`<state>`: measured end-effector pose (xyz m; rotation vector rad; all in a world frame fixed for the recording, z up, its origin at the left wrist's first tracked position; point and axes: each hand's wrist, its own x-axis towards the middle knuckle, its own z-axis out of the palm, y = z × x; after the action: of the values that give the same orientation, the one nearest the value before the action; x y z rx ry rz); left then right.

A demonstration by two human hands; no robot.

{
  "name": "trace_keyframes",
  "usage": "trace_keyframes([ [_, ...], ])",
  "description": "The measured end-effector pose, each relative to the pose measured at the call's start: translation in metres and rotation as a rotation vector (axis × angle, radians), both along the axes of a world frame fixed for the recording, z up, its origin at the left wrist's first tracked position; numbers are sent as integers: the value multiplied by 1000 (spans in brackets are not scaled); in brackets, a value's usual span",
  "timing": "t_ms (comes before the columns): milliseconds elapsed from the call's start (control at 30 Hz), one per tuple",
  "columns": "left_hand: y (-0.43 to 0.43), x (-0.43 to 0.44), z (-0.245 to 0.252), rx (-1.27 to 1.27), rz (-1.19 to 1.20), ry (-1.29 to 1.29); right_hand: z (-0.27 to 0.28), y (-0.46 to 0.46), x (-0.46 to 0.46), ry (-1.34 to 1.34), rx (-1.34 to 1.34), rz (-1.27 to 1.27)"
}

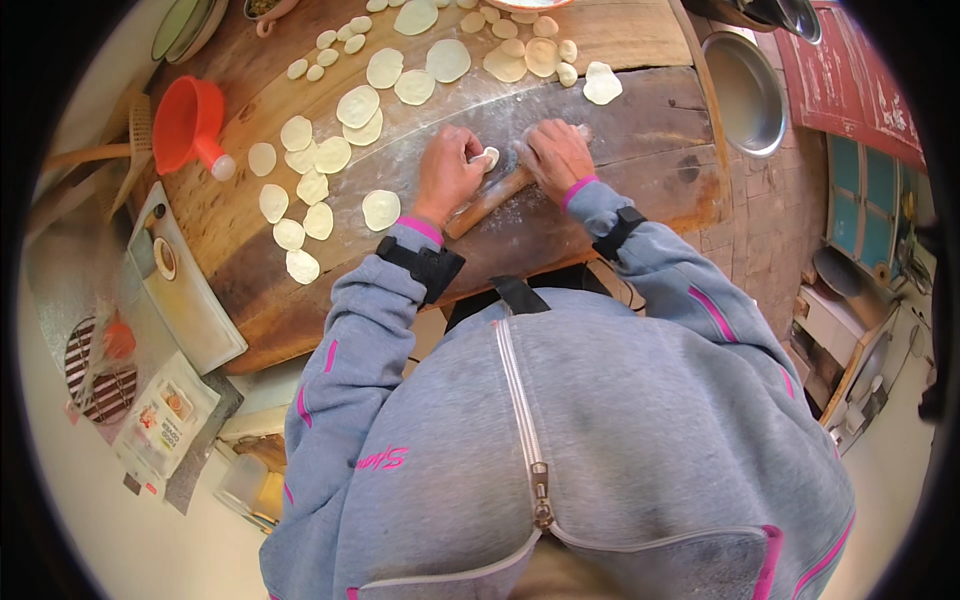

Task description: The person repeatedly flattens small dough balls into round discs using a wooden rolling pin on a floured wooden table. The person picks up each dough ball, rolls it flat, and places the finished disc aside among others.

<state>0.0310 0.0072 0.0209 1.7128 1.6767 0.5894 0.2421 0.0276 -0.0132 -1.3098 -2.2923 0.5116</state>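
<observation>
My left hand (451, 169) pinches a small piece of dough (489, 158) at its fingertips, above the floured wooden table (645, 157). Close by on the right, my right hand (557, 156) lies over a wooden rolling pin (491, 202), gripping it near its far end; the pin slants across the board between both hands. One flat dough round (381, 210) rests left of my left wrist. Farther left and beyond are several more rounds (332, 154), some overlapping. A lone dough piece (602, 83) lies past my right hand. Small dough balls (327, 57) sit towards the table's far side.
A red plastic ladle (187, 124) and a white rectangular tray (187, 289) are at the left. Bowls (184, 30) stand at the far left corner. Beyond the table's right edge is a metal basin (746, 94), near a red painted wooden surface (847, 82).
</observation>
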Motion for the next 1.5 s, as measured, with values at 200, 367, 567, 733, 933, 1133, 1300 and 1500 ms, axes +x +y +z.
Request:
trace_keyframes([
  [200, -10, 12, 3, -138, 232, -191, 22, 40, -58, -40, 44, -145],
  [367, 8, 6, 3, -38, -46, -83, 36, 26, -48, -135, -11, -119],
  [567, -18, 8, 4, -264, 169, -219, 14, 20, -46, -79, 47, -102],
  [733, 2, -3, -3, -152, 41, -175, 19, 29, -56, 22, 212, -94],
  [933, -8, 4, -1, -156, 97, -174, 27, 4, -36, -168, 67, -72],
  [1133, -2, -2, 1, -195, 130, -184, 2, 31, -60, -61, 164, -53],
  [1300, -2, 4, -5, -150, 96, -169, 15, 12, -44, -163, 30, -65],
  [1500, -10, -5, -1, -318, 237, -407, 23, 23, -56, -50, 80, -83],
])
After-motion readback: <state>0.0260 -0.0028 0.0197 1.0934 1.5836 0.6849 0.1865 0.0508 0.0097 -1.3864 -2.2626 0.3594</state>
